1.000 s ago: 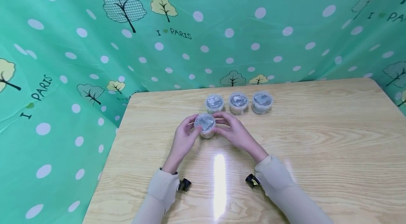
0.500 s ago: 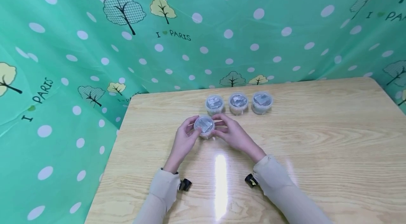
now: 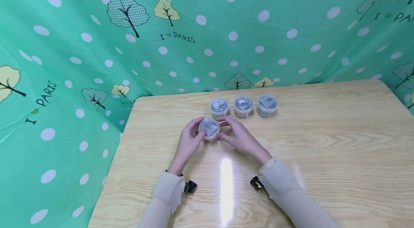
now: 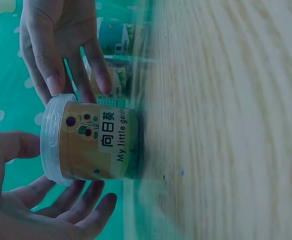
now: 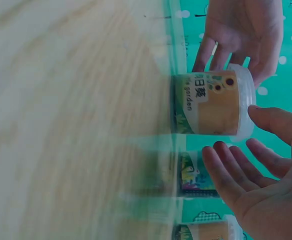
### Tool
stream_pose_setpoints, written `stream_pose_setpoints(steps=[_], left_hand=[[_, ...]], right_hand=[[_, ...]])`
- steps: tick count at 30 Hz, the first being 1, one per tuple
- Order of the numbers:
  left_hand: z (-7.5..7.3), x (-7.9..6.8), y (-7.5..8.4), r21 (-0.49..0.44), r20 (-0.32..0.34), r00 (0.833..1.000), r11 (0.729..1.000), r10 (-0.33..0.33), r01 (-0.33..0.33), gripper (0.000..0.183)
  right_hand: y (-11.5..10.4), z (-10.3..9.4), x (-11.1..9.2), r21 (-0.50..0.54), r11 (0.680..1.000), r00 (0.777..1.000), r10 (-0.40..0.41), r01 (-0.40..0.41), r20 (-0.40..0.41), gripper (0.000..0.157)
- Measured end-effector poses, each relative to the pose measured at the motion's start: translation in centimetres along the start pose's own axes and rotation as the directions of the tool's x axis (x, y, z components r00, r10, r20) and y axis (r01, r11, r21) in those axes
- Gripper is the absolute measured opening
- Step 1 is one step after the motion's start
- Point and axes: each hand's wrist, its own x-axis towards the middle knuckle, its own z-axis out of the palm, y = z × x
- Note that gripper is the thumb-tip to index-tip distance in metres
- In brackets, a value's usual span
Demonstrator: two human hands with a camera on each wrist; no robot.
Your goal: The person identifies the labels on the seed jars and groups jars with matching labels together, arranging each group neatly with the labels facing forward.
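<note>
A clear-lidded sunflower growing-kit tub (image 3: 209, 130), its label reading "My little garden", stands upright on the wooden table between both hands. My left hand (image 3: 188, 141) grips it from the left, thumb on the lid and fingers around the far side. From the right, my right hand (image 3: 237, 135) holds it at the lid's rim with thumb and index finger; its other fingers spread beside the tub. In the left wrist view, the tub's label (image 4: 106, 132) faces the camera, with sunflowers printed near the lid.
Behind the held tub, three similar lidded tubs stand in a row: a left one (image 3: 219, 106), a middle one (image 3: 243, 104) and a right one (image 3: 267, 104). A green dotted cloth (image 3: 181, 12) hangs beyond the back edge of the table (image 3: 323, 142).
Hands and tub stay almost in place. The right thumb and fingers have shifted slightly along the tub's side; the whole head view has tilted a little.
</note>
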Motion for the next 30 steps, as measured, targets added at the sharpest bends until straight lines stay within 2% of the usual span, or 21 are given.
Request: stream_pose_setpoints(steps=[7, 12, 21, 30], left_hand=[[-0.3, 0.6, 0.6, 0.051, -0.022, 1.0, 0.998, 0.022, -0.021, 0.045], [-0.4, 1.2, 1.3, 0.053, -0.035, 0.999, 0.998, 0.04, -0.038, 0.045], [0.2, 2.5, 2.4, -0.002, -0.062, 0.995, 0.997, 0.079, -0.079, 0.041], [0.6, 3.1, 2.7, -0.03, -0.047, 0.997, 0.997, 0.066, -0.068, 0.043]], right_hand=[[-0.9, -1.3, 0.2, -0.02, 0.997, 0.997, -0.07, 0.069, -0.038, 0.051], [-1.5, -2.2, 0.4, -0.067, 0.993, 0.993, -0.103, 0.099, -0.059, 0.051], [-1.6, -3.2, 0.9, -0.158, 0.984, 0.989, -0.104, 0.087, -0.103, 0.053], [-1.0, -3.1, 1.2, -0.231, 0.97, 0.982, -0.114, 0.077, -0.148, 0.06]])
